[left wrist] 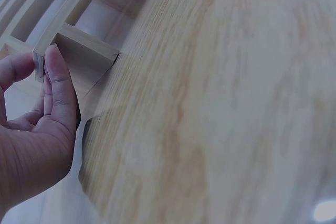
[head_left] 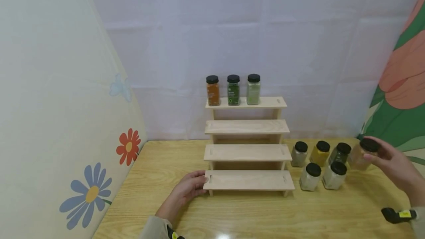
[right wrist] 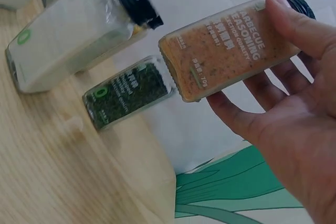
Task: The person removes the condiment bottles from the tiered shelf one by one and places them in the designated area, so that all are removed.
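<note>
In my right hand (head_left: 395,163) I grip a jar of orange-brown barbecue seasoning (right wrist: 215,48) near its black lid, lifted off the table. Its label reads "barbecue seasoning" in the right wrist view. My left hand (head_left: 190,188) pinches the left end of the lowest step of a four-step wooden rack (head_left: 249,180), thumb on top and fingers below. On the rack's top step stand an orange spice jar (head_left: 213,93), a dark green one (head_left: 234,92) and a pale green one (head_left: 254,91). The three lower steps carry nothing.
Right of the rack, several black-lidded jars stand on the wooden table (head_left: 245,217): a greyish one (head_left: 299,156), a yellow one (head_left: 319,155), a dark green one (head_left: 339,155), and two whitish ones in front, a left jar (head_left: 310,180) and a right jar (head_left: 333,179). Cloth (head_left: 186,47) hangs behind.
</note>
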The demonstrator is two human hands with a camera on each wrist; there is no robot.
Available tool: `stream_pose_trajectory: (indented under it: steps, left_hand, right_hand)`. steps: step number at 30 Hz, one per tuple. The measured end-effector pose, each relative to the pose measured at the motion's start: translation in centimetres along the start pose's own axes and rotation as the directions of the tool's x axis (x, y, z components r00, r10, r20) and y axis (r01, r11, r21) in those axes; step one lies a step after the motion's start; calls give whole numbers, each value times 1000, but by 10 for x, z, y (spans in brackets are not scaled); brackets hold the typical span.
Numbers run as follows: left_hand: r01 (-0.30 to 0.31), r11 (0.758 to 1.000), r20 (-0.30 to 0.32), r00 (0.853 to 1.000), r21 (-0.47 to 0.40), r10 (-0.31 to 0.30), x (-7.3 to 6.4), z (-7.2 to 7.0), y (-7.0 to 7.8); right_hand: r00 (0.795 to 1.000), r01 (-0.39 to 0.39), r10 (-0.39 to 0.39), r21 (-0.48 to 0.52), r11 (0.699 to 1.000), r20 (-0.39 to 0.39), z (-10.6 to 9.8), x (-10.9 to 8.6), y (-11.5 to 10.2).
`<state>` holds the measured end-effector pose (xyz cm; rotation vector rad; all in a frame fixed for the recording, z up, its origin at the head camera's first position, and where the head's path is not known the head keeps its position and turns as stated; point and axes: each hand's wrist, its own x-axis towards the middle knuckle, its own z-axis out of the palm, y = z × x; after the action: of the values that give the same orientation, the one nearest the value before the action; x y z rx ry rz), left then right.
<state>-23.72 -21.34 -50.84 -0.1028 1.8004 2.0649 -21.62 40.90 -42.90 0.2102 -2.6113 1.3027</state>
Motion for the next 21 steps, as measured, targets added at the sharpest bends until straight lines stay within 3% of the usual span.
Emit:
stream_pose_trajectory:
  steps: [13, 21]
  left_hand:
    - [3, 1000, -7, 1000, 3, -3, -1, 1, 0]
    - [7, 1000, -9, 1000, 4, -7, 0, 0, 0]
  right_hand:
    - [996, -5, -5, 105, 995, 92, 6, -7, 21]
    - [994, -24, 13, 104, 994, 108, 12, -12, 32]
